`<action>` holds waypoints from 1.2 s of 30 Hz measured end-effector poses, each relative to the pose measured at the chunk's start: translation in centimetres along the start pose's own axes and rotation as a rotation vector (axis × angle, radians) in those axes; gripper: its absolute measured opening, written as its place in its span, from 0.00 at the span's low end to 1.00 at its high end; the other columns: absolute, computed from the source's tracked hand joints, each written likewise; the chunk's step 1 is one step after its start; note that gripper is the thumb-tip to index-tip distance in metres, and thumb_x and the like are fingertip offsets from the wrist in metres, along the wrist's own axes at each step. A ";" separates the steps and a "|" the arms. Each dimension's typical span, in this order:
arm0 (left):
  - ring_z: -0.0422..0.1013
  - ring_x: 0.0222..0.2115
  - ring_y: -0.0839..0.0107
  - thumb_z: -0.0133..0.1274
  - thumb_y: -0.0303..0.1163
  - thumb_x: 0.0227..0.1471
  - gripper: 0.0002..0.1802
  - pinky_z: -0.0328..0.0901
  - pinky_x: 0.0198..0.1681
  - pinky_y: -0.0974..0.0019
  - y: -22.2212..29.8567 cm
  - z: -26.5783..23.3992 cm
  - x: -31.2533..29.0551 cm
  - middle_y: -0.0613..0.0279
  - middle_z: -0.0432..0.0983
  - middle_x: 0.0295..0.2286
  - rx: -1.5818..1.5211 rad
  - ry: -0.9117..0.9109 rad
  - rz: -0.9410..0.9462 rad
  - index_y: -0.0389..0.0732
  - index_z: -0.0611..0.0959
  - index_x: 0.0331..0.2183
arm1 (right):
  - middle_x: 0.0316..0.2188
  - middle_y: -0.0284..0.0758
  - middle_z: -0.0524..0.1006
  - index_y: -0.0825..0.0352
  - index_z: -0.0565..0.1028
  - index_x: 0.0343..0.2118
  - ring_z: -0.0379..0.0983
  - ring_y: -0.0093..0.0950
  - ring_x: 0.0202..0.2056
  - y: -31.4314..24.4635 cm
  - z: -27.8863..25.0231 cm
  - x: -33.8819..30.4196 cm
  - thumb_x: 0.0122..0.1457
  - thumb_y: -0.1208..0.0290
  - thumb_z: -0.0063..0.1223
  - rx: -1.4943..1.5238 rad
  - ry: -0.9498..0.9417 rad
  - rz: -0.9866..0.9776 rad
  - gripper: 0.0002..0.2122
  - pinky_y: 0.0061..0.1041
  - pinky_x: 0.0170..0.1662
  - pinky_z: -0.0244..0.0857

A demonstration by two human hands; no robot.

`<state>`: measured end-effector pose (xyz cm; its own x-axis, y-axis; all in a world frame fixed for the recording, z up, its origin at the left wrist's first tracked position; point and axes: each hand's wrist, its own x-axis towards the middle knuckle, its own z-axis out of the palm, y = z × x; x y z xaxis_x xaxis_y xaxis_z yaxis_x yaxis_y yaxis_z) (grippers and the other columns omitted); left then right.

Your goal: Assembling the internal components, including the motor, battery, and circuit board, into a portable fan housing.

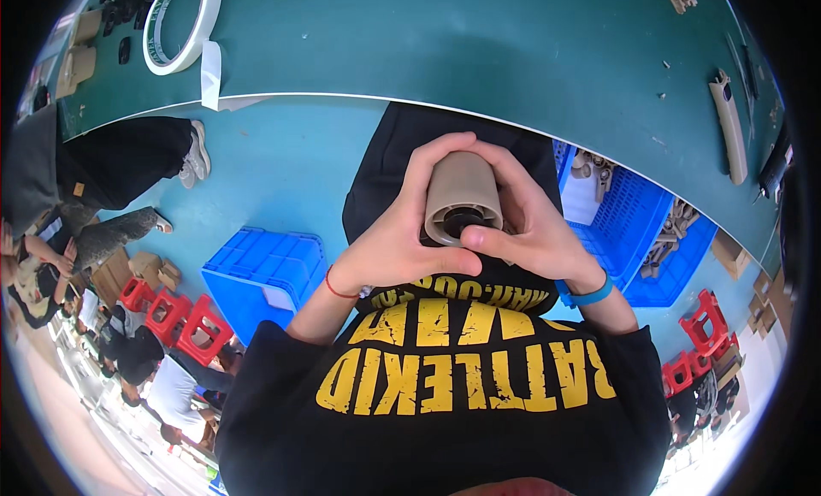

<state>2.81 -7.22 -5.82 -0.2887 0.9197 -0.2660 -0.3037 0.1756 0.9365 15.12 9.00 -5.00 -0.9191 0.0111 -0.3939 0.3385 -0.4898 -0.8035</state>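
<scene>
Between my two hands is a taupe plastic cylinder, slightly tapered, its hollow end turned toward me with a black part inside. My left hand wraps round its left side, thumb beneath the rim. From the other side my right hand closes on it, and the right thumb presses at the black part. Both hands' fingertips meet over the far end of the cylinder. I hold it in front of my body, just short of the table's edge. What the black part is, I cannot make out.
The green table carries a roll of white tape at left and a long beige handle-like part at right. Blue crates with beige parts stand under the table at right. A closed blue crate, red stools and other people are around.
</scene>
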 end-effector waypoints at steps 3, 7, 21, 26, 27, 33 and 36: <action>0.57 0.59 0.62 0.76 0.42 0.35 0.64 0.56 0.60 0.61 0.7 0.3 -0.3 0.56 0.54 0.58 0.036 0.013 0.013 0.43 0.53 0.65 | 0.58 0.42 0.64 0.67 0.53 0.66 0.68 0.32 0.56 -0.7 0.2 -0.1 0.57 0.69 0.65 -0.049 0.002 0.003 0.38 0.30 0.57 0.65; 0.58 0.59 0.58 0.74 0.37 0.39 0.61 0.56 0.60 0.59 2.0 0.2 0.1 0.51 0.54 0.57 0.121 -0.032 0.023 0.43 0.50 0.65 | 0.56 0.43 0.67 0.67 0.54 0.65 0.71 0.33 0.54 -2.0 0.2 -0.5 0.54 0.70 0.66 -0.121 0.031 0.033 0.39 0.31 0.55 0.67; 0.64 0.55 0.61 0.66 0.40 0.51 0.56 0.61 0.58 0.59 2.0 2.3 0.2 0.46 0.61 0.54 -0.123 0.041 -0.133 0.40 0.43 0.64 | 0.47 0.41 0.75 0.70 0.60 0.58 0.74 0.29 0.50 -2.6 -1.2 -0.8 0.51 0.70 0.70 -0.097 0.060 0.164 0.34 0.30 0.54 0.68; 0.68 0.53 0.58 0.66 0.41 0.51 0.53 0.64 0.55 0.59 1.7 3.1 -0.5 0.44 0.64 0.51 0.013 -0.008 -0.158 0.37 0.46 0.63 | 0.50 0.36 0.72 0.69 0.63 0.57 0.69 0.24 0.53 -3.2 -1.5 -1.1 0.46 0.74 0.72 -0.232 -0.015 0.301 0.35 0.27 0.57 0.63; 0.68 0.52 0.60 0.65 0.40 0.53 0.50 0.64 0.54 0.60 1.8 3.5 -0.6 0.45 0.65 0.50 -0.022 0.011 -0.167 0.36 0.48 0.61 | 0.50 0.36 0.72 0.69 0.63 0.57 0.69 0.24 0.53 -2.7 -1.6 -1.3 0.47 0.73 0.72 -0.214 -0.018 0.290 0.35 0.27 0.57 0.63; 0.69 0.50 0.63 0.63 0.39 0.54 0.47 0.65 0.52 0.63 1.2 4.3 -0.9 0.47 0.65 0.48 -0.157 0.093 -0.267 0.33 0.49 0.60 | 0.47 0.39 0.74 0.70 0.63 0.56 0.72 0.27 0.50 -0.7 -1.6 -1.6 0.51 0.66 0.70 -0.226 -0.009 0.267 0.33 0.29 0.54 0.66; 0.69 0.50 0.64 0.63 0.39 0.54 0.47 0.65 0.53 0.63 1.0 4.5 -1.1 0.47 0.65 0.48 -0.157 0.104 -0.289 0.33 0.50 0.60 | 0.44 0.42 0.76 0.72 0.64 0.55 0.76 0.31 0.48 -0.2 -1.4 -1.9 0.52 0.62 0.68 -0.270 0.007 0.223 0.32 0.31 0.52 0.69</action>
<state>6.90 -6.46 -3.56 -0.2587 0.7976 -0.5449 -0.5200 0.3604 0.7744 17.09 10.30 -4.69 -0.8152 -0.0642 -0.5756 0.5732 -0.2322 -0.7858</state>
